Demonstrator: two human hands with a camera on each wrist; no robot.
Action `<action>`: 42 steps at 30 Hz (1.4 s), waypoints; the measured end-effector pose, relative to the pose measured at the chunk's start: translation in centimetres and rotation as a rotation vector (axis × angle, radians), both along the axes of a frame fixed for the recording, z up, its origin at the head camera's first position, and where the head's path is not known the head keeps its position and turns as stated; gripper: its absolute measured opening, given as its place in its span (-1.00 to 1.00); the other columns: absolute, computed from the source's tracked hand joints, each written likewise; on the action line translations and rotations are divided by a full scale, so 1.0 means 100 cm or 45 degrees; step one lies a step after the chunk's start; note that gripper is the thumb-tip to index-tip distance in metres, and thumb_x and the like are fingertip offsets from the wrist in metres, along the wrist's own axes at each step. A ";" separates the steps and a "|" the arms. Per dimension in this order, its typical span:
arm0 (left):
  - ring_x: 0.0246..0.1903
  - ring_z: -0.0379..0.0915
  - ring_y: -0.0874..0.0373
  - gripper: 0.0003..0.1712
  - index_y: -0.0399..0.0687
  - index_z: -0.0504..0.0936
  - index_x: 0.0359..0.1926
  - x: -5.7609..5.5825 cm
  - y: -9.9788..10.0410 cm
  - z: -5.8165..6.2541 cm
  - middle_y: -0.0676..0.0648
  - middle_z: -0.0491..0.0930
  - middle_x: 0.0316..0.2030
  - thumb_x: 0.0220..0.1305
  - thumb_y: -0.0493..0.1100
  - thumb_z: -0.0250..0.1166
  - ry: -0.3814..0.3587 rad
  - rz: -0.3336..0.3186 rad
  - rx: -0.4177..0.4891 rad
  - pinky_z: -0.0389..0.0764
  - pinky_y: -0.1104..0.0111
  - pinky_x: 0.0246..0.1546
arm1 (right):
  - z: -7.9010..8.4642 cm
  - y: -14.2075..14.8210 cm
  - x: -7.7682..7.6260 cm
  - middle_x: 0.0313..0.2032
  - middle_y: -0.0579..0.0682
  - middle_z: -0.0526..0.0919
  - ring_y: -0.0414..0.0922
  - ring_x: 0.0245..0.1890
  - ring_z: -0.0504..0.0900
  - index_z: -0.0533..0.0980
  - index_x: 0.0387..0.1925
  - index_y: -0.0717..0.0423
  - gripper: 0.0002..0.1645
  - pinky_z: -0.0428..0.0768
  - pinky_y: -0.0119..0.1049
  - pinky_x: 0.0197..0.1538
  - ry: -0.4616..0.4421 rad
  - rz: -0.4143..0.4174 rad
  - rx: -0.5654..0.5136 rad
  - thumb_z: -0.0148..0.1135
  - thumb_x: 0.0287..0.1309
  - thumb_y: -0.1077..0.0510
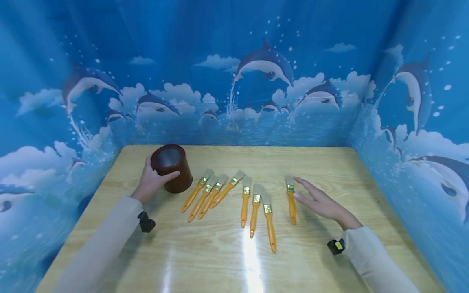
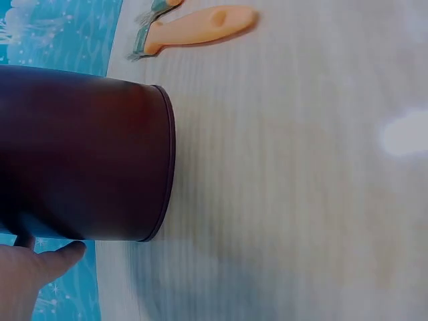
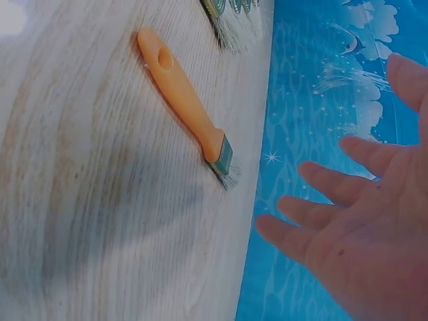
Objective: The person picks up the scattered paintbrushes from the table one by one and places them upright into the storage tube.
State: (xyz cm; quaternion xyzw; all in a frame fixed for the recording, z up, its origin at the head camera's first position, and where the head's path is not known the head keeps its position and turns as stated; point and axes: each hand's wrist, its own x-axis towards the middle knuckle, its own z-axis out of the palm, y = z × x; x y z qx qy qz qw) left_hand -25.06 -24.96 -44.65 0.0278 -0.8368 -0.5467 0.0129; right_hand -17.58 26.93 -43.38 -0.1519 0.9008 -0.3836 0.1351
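Note:
My left hand [image 1: 149, 182] grips the side of a dark reddish-brown round pot [image 1: 179, 173] at the table's far left, with the thumb across its front. The pot's mouth faces up and shows a dark inside; most of the left fingers are hidden behind it. My right hand [image 1: 322, 203] hovers with spread fingers just right of a lone paintbrush [image 1: 292, 209], holding nothing. That brush has an orange handle, a metal band and pale bristles. In the right wrist view, the same paintbrush [image 3: 180, 97] lies apart from the fingers.
Between the hands, several similar paintbrushes lie on the wooden table [image 1: 220, 260]: a left group [image 1: 205, 199] near the pot and a middle group of three [image 1: 255, 207]. A blue curtain [image 1: 205, 36] printed with dolphins closes off the back and sides.

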 end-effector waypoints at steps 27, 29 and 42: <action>0.35 -0.01 -0.31 0.29 -0.04 -0.26 0.50 0.072 -0.020 0.007 -0.29 -0.03 0.43 0.03 0.04 0.49 -0.034 -0.038 -0.089 0.30 -0.25 0.17 | -0.016 0.008 -0.014 0.44 0.34 -0.08 0.26 0.41 0.02 -0.22 0.49 0.25 -0.09 0.19 0.15 0.36 -0.411 -0.219 -0.394 -0.07 0.43 -0.13; 0.35 -0.02 -0.32 0.30 -0.05 -0.27 0.50 0.073 -0.020 0.008 -0.29 -0.04 0.43 0.03 0.06 0.48 -0.040 -0.034 -0.096 0.30 -0.25 0.16 | -0.018 0.007 -0.016 0.43 0.36 -0.08 0.26 0.41 0.03 -0.25 0.48 0.28 -0.07 0.22 0.11 0.35 -0.456 -0.262 -0.447 -0.05 0.42 -0.11; 0.36 -0.03 -0.31 0.32 -0.04 -0.28 0.50 0.075 -0.020 0.008 -0.28 -0.04 0.43 0.02 0.11 0.48 -0.052 -0.020 -0.089 0.27 -0.25 0.18 | -0.038 -0.020 -0.031 0.28 0.33 0.28 0.15 0.24 0.36 0.12 0.39 0.37 -0.19 0.52 -0.11 0.15 -0.327 -0.546 -0.225 0.18 0.29 0.04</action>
